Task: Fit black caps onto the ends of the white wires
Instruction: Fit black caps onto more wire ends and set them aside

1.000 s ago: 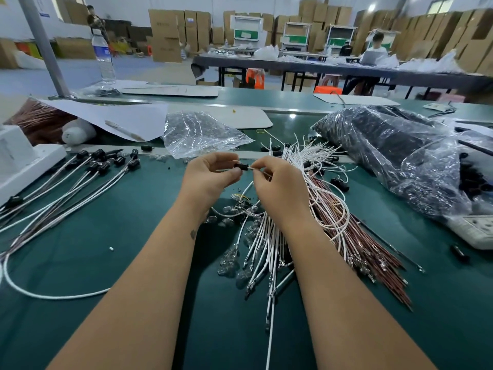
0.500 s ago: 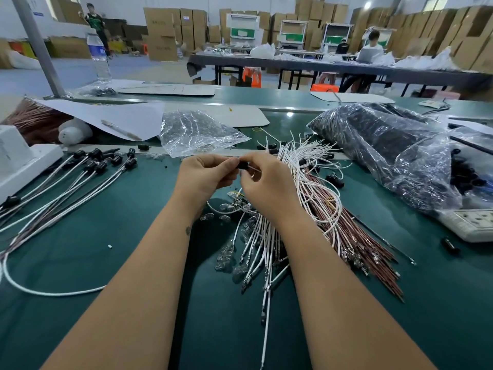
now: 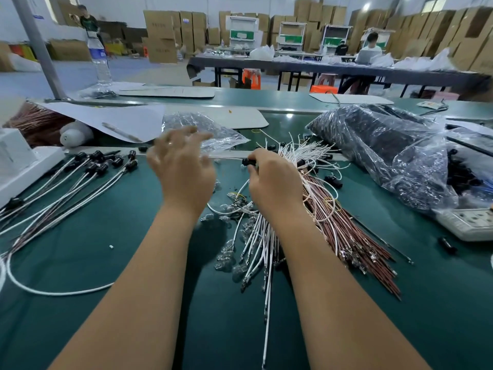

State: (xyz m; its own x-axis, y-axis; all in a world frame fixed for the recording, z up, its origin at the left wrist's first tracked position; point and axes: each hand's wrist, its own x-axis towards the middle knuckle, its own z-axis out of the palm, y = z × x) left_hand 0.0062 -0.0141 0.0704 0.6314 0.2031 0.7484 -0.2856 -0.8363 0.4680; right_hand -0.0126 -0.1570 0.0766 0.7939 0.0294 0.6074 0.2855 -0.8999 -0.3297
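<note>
Two bare forearms reach over the green mat (image 3: 80,263). Nearest lies the loose bundle (image 3: 256,241) of thin white wires, metal tips fanned toward the person, red wires just right of it. Above the bundle the right hand (image 3: 274,182) pinches a small, glossy black cap (image 3: 249,162) on a wire end — likely just seated. Left of the bundle the left hand (image 3: 184,166) is blurred, fingers spread, holding nothing. Further left, the capped wires (image 3: 88,180) lie together, probably the done pile. Beyond the bundle, a crinkly clear bag (image 3: 386,153) holds dark parts — spare caps, I'd guess.
</note>
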